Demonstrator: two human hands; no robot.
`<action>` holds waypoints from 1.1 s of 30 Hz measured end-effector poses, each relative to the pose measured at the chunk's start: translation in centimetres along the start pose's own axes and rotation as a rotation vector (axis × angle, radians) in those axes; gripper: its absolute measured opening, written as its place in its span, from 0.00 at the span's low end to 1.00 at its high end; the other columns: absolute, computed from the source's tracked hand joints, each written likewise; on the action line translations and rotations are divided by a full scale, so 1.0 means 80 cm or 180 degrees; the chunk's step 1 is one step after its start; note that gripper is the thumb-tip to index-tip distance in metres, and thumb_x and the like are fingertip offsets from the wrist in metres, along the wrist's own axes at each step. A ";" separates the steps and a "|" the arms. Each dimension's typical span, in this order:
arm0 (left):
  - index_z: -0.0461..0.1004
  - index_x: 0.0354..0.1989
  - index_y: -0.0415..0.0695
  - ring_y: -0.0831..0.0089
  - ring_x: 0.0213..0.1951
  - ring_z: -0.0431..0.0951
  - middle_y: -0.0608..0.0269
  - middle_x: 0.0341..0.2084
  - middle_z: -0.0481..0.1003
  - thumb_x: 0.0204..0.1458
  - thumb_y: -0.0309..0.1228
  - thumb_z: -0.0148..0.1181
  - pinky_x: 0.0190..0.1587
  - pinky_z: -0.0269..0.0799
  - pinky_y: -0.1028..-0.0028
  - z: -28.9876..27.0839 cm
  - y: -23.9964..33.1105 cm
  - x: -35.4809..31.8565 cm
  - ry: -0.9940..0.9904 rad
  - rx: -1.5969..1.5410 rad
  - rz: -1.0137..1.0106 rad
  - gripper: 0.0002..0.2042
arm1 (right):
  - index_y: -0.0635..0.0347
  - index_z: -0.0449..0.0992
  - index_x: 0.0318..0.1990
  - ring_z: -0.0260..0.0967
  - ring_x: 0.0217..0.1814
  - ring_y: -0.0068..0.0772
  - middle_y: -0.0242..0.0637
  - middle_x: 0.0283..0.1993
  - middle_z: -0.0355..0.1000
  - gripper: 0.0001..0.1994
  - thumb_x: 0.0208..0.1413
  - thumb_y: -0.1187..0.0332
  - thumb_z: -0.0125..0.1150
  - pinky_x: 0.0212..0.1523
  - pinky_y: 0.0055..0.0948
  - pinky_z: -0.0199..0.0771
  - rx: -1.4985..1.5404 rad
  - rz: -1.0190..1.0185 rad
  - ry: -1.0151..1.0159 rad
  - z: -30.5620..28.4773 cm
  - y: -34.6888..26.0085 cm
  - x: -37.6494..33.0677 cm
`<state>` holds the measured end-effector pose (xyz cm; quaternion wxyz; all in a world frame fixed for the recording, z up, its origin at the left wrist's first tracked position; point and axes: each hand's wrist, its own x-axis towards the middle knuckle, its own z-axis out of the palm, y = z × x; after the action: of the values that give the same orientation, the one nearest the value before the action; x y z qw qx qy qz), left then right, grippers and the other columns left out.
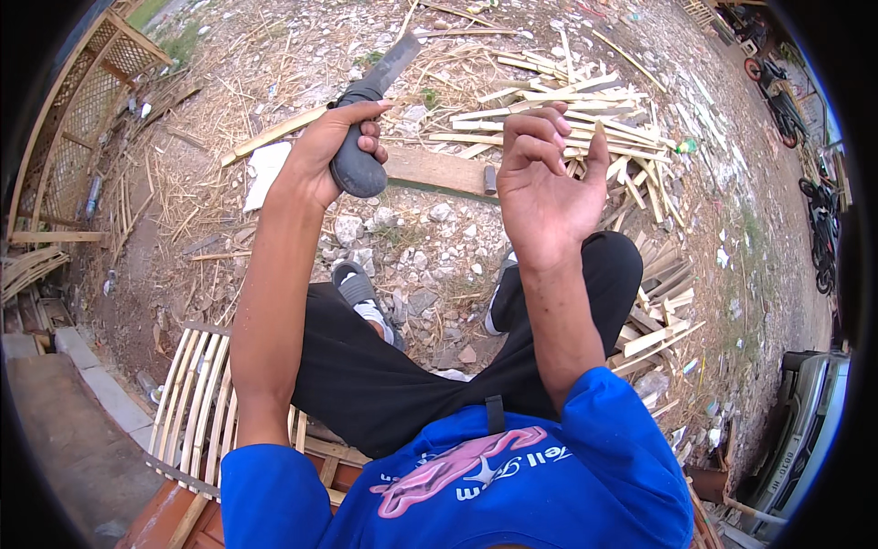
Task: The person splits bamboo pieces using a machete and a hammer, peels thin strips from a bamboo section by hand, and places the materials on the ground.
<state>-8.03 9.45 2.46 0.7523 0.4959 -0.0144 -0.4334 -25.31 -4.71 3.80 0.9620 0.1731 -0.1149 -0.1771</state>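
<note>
Knife (368, 90), eleven o'clock: our left hand (331, 145) is clenching it; right hand (553, 188), one o'clock, half-curled, is holding nothing; apparently split strips (549, 96) are lying heaped beyond; remainder undetermined.

White lettering (529, 460) runs across the blue shirt (604, 485), and there's a marked number plate (782, 468) on the car (812, 393)!

Stony ground (750, 247) is strewn with straw (274, 55) here, a plank (430, 171) is laid down, and pale wooden strips (549, 114) are heaped beside it!
</note>
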 end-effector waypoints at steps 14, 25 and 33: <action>0.68 0.42 0.41 0.88 0.15 0.66 0.75 0.17 0.66 0.58 0.28 0.57 0.24 0.70 0.80 0.021 0.018 -0.019 -0.0362 -0.0169 0.0348 0.08 | 0.57 0.63 0.61 0.49 0.73 0.46 0.43 0.67 0.58 0.28 0.57 0.51 0.54 0.72 0.49 0.46 -0.0601 -0.0065 -0.0202 0.006 0.017 -0.014; 0.65 0.40 0.44 0.84 0.20 0.70 0.71 0.20 0.69 0.59 0.30 0.56 0.33 0.71 0.72 0.019 0.002 -0.010 -0.0565 -0.0847 0.0091 0.07 | 0.64 0.70 0.46 0.58 0.28 0.20 0.26 0.26 0.61 0.16 0.63 0.59 0.50 0.30 0.22 0.63 -0.1243 0.0537 0.0154 -0.018 0.001 -0.018; 0.63 0.45 0.42 0.82 0.22 0.70 0.68 0.24 0.68 0.65 0.49 0.42 0.34 0.72 0.71 0.026 -0.001 -0.012 -0.0858 -0.1071 -0.0243 0.19 | 0.60 0.70 0.39 0.57 0.28 0.21 0.27 0.26 0.61 0.12 0.64 0.60 0.47 0.33 0.24 0.63 -0.2900 0.0550 0.0739 -0.029 0.008 -0.007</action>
<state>-9.59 8.55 3.85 0.7988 0.3011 -0.0235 -0.5202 -25.00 -3.22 1.87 0.9577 -0.2578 0.0687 -0.1083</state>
